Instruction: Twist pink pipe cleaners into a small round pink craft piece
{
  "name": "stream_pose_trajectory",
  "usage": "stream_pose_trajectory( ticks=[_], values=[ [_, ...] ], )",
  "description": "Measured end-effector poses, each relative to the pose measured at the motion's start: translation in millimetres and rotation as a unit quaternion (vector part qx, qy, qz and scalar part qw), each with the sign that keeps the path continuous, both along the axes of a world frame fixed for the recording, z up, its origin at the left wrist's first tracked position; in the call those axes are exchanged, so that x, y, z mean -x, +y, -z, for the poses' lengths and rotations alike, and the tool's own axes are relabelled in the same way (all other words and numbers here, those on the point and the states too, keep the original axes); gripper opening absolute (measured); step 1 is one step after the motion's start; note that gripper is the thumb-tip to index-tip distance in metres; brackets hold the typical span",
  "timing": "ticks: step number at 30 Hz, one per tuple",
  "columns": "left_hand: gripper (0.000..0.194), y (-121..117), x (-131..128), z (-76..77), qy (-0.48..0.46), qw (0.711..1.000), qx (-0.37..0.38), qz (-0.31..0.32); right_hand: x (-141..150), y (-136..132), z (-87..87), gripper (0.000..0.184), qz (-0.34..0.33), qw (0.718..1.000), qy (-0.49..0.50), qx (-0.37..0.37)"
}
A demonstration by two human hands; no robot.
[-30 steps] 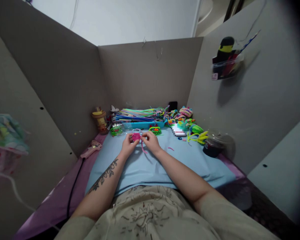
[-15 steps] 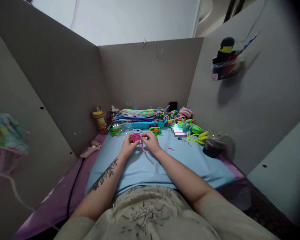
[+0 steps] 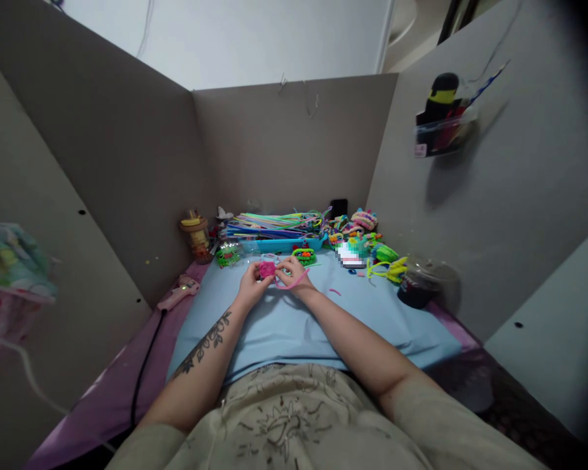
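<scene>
A small magenta pipe-cleaner bundle (image 3: 267, 269) sits between both hands over the light blue mat (image 3: 294, 326). My left hand (image 3: 249, 284) pinches its left side. Closed on the bundle's loose pink tail (image 3: 294, 282), my right hand (image 3: 292, 273) has that tail curving across its wrist. Behind the hands a blue tray (image 3: 281, 244) carries several coloured pipe cleaners, with small green pipe-cleaner figures (image 3: 228, 254) beside it.
Grey cardboard walls (image 3: 284, 143) enclose the desk on three sides. A pink glue gun (image 3: 179, 292) with a black cord lies at the left. A jar (image 3: 196, 238) stands back left, a dark lidded cup (image 3: 419, 284) at the right. Loose craft pieces (image 3: 372, 251) crowd the back right.
The loose pink tail, which hung down below the hands, now swings up and right across my right wrist. Both hands stay in place around the bundle.
</scene>
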State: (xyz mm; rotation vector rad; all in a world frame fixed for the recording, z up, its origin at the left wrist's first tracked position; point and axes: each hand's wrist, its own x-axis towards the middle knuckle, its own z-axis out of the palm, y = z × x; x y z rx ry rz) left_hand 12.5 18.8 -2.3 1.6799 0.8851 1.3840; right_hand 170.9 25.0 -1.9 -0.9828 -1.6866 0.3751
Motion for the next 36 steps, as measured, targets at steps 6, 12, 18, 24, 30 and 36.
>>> stream_pose_trajectory(
  ticks=[6,12,18,24,30,36],
  values=[
    [0.039,2.7,0.1,2.0,-0.013,1.0,-0.001,-0.023,3.0,-2.1,-0.8,0.011,0.005,1.0,-0.018,-0.006],
    [0.041,1.0,-2.3,-1.3,-0.027,0.999,0.022,0.009,3.6,-2.5,-1.1,0.013,0.043,0.998,0.007,-0.036],
    [0.039,-1.8,-4.8,-4.1,-0.058,0.996,0.048,0.043,0.7,-0.7,0.9,0.006,0.062,0.996,0.009,-0.058],
    [0.035,-1.2,-1.8,-1.1,-0.017,0.999,0.025,0.038,-0.1,3.3,1.8,0.007,0.062,0.998,0.018,-0.028],
    [0.031,0.6,-0.4,1.6,0.027,0.999,-0.003,0.027,-5.2,4.4,1.2,0.013,0.017,0.999,0.02,0.027],
    [0.032,-0.2,-1.9,1.1,0.042,0.999,-0.027,0.003,-6.3,5.3,0.9,0.014,-0.019,0.999,0.009,0.05]
  ],
)
